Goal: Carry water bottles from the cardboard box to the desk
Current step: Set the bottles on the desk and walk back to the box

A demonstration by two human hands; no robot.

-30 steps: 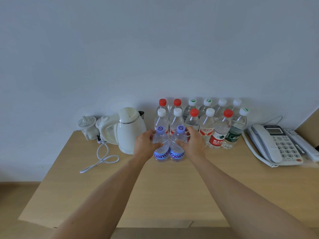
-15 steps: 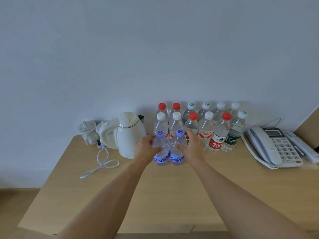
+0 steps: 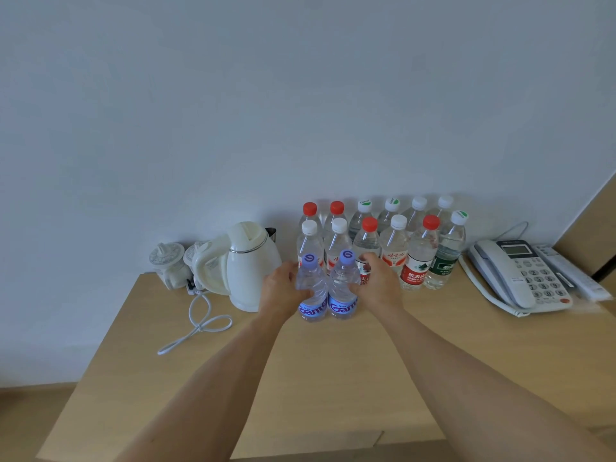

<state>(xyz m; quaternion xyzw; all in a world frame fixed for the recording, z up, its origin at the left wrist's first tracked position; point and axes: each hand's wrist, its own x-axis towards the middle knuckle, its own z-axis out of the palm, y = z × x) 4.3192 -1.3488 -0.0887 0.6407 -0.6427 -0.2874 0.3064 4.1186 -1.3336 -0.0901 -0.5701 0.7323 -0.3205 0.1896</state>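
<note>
While two purple-capped water bottles are standing side by side on the wooden desk (image 3: pixel 333 378), the left hand (image 3: pixel 281 291) is gripping the left bottle (image 3: pixel 311 291) and the right hand (image 3: pixel 376 283) is gripping the right bottle (image 3: pixel 343 288), each clamped around its own. Both bottles are sitting just in front of a double row of twelve bottles (image 3: pixel 393 248) against the wall: four red-capped, three with green-marked caps, five plain white. Judging from this, the risk is lying in the release, since knuckles drawing back are passing close to the front row and could be knocking one over, or tipping a purple-capped bottle. One white electric kettle (image 3: pixel 248 266), one telephone (image 3: pixel 520 275) and two small white pots (image 3: pixel 166 261) are flanking them.
</note>
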